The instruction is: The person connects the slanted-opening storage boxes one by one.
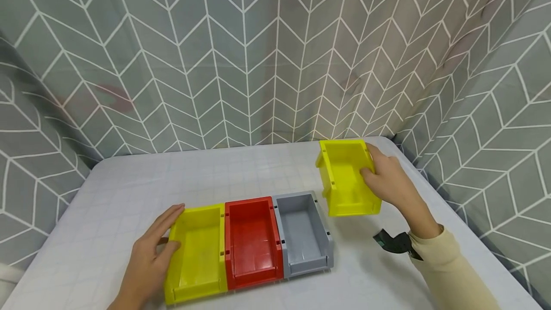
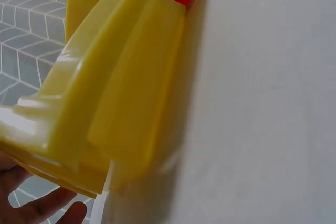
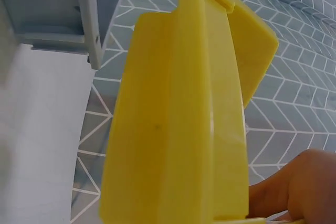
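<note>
In the head view, a yellow bin point(image 1: 195, 248), a red bin point(image 1: 254, 243) and a grey bin point(image 1: 303, 233) stand side by side in a touching row. My left hand point(image 1: 148, 250) holds the left wall of the row's yellow bin, thumb at the rim and fingers by its back corner. A second yellow bin point(image 1: 346, 176) is held up above the table at the right, apart from the grey one. My right hand point(image 1: 389, 178) grips its right wall, thumb inside; the fingers behind that wall are hidden. In the right wrist view this lifted yellow bin point(image 3: 184, 119) appears tilted beside the grey bin point(image 3: 50, 9).
A white cloth covers the table point(image 1: 172, 176). Grey curtains point(image 1: 258, 61) with white lines hang behind it and at both sides. A black device point(image 1: 393, 242) is strapped to the right wrist at the beige sleeve point(image 1: 452, 271).
</note>
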### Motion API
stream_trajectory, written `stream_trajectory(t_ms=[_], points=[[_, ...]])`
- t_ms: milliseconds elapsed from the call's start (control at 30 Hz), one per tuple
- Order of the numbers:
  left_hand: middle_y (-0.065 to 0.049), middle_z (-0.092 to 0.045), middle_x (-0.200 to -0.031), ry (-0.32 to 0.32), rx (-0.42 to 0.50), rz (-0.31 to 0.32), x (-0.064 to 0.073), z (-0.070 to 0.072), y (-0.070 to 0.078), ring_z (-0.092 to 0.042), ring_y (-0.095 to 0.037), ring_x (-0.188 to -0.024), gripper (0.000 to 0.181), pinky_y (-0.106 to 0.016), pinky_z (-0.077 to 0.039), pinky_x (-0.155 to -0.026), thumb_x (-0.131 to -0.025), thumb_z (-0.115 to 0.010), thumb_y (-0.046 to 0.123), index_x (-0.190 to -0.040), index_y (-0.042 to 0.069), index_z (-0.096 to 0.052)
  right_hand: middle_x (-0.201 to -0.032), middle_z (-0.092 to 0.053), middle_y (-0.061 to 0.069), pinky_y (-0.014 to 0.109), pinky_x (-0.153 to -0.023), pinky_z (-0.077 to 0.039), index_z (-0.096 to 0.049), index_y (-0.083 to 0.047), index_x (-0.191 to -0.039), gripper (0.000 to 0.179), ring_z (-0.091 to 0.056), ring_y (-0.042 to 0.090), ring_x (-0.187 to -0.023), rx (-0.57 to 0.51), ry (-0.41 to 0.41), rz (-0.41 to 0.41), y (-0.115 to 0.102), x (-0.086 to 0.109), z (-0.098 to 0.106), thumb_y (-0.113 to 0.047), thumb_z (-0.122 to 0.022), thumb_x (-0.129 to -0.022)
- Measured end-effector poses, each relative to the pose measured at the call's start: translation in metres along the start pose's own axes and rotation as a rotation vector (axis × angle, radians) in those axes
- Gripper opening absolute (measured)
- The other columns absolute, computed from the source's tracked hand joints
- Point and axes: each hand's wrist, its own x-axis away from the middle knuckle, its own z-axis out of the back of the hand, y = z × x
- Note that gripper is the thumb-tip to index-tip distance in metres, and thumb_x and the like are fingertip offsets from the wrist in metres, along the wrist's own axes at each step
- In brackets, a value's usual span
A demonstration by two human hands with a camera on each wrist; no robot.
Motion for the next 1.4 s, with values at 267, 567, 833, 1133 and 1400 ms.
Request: stream_trajectory(t_ms=[267,567,833,1133,1400], points=[[0.002,-0.043,-0.161,0.037,0.008,0.005,-0.005,0.0,-0.002,-0.054,-0.033,-0.131,0.062,-0.017,-0.049,-0.085,-0.097,-0.058,-0.001,-0.157,0.015,-0.049,-0.11,-0.066,0.029,0.04,-0.064,-0.057,-0.032,0.01,-0.155,0.062,-0.062,0.023,-0.068,0.001,-0.031,-0.004,0.006,0.007,-0.007,-0.004,-0.054,-0.099],[0.005,-0.043,-0.161,0.077,0.041,0.07,-0.004,-0.002,-0.001,-0.056,-0.034,-0.129,0.057,-0.008,-0.044,-0.082,-0.1,-0.06,0.001,-0.155,0.014,-0.052,-0.117,-0.064,0.033,0.041,-0.068,-0.056,-0.032,0.013,-0.154,0.063,-0.06,0.024,-0.072,0.033,-0.06,-0.028,0.008,0.016,-0.016,-0.005,-0.055,-0.098],[0.0,-0.038,-0.164,0.034,0.01,-0.001,-0.002,-0.001,-0.003,-0.047,-0.038,-0.138,0.071,-0.048,-0.058,-0.085,-0.093,-0.067,-0.004,-0.159,0.015,-0.046,-0.113,-0.065,0.032,0.039,-0.066,-0.051,-0.032,0.016,-0.153,0.063,-0.055,0.023,-0.068,0.048,-0.078,-0.004,0.01,0.021,-0.021,-0.003,-0.054,-0.097],[0.004,-0.037,-0.165,0.026,0.005,0.005,-0.002,-0.002,-0.002,-0.046,-0.035,-0.14,0.072,-0.039,-0.057,-0.085,-0.094,-0.062,-0.005,-0.16,0.017,-0.045,-0.111,-0.065,0.03,0.039,-0.064,-0.048,-0.033,0.017,-0.151,0.063,-0.051,0.02,-0.067,0.054,-0.118,0.025,0.016,0.025,-0.027,-0.003,-0.057,-0.097],[0.005,-0.037,-0.165,0.027,-0.01,0.017,-0.002,-0.001,-0.002,-0.046,-0.034,-0.14,0.07,-0.027,-0.053,-0.084,-0.094,-0.062,-0.003,-0.159,0.016,-0.046,-0.118,-0.064,0.033,0.041,-0.069,-0.049,-0.036,0.017,-0.15,0.061,-0.052,0.021,-0.071,0.054,-0.132,0.04,0.021,0.022,-0.032,-0.001,-0.058,-0.096]])
